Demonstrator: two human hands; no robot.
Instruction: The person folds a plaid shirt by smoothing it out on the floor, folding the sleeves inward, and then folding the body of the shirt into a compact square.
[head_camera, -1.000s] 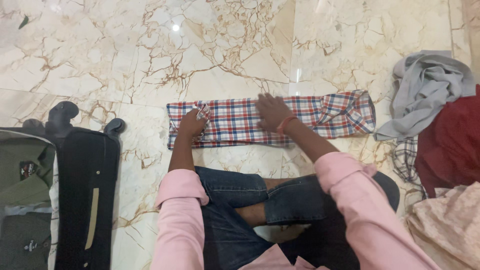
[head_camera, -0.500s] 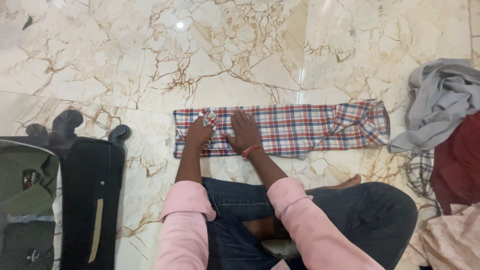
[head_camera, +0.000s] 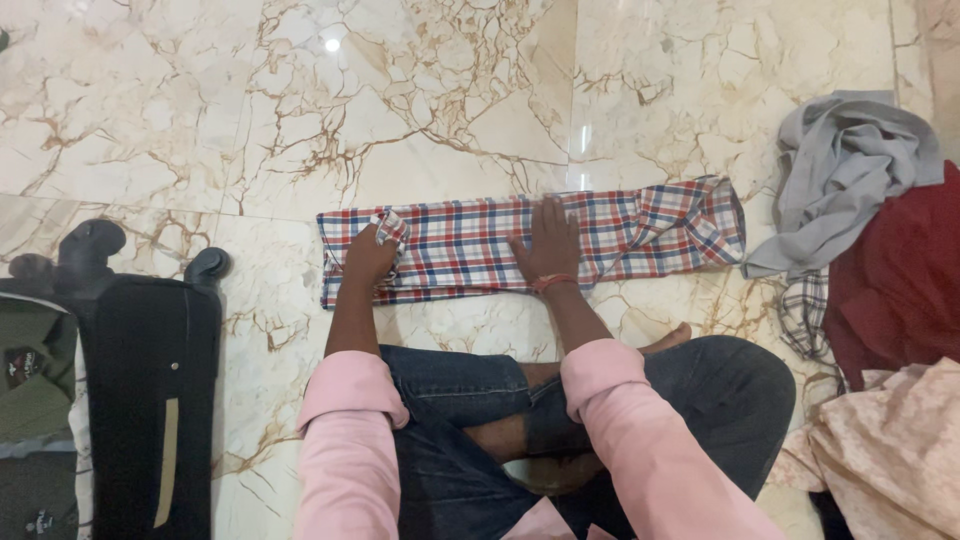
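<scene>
While the person sits cross-legged on the marble floor (head_camera: 200, 120), a checked shirt (head_camera: 470, 245) in red, white and blue lies folded into a long narrow strip straight ahead of the knees, running left to right across a seam between two floor tiles. At the strip's left end the left hand (head_camera: 368, 258) is closed on a small bunched corner of the cloth, which stands up a little above the flat fold. Further along, about the middle of the strip, the right hand (head_camera: 548, 245) lies flat and open on the fabric, fingers stretched away from the body and pressing down, with a red band at the wrist. Both arms come out of pink sleeves (head_camera: 350, 440) pushed up past the wrists, and dark blue jeans (head_camera: 450, 400) cover the crossed legs, a bare foot showing at the right knee. The strip's right end is looser and rumpled, and it stops just beside a pile of other clothes at the floor's right edge: a grey garment (head_camera: 850, 170) on top, a dark red one (head_camera: 900, 270) below it, a small checked piece (head_camera: 805, 315) between them and the knee, and a pale patterned cloth (head_camera: 890, 450) toward the near right corner. Along the left edge stands an open black suitcase (head_camera: 140, 390) with its wheels pointing away, holding a folded green garment (head_camera: 25, 370).
</scene>
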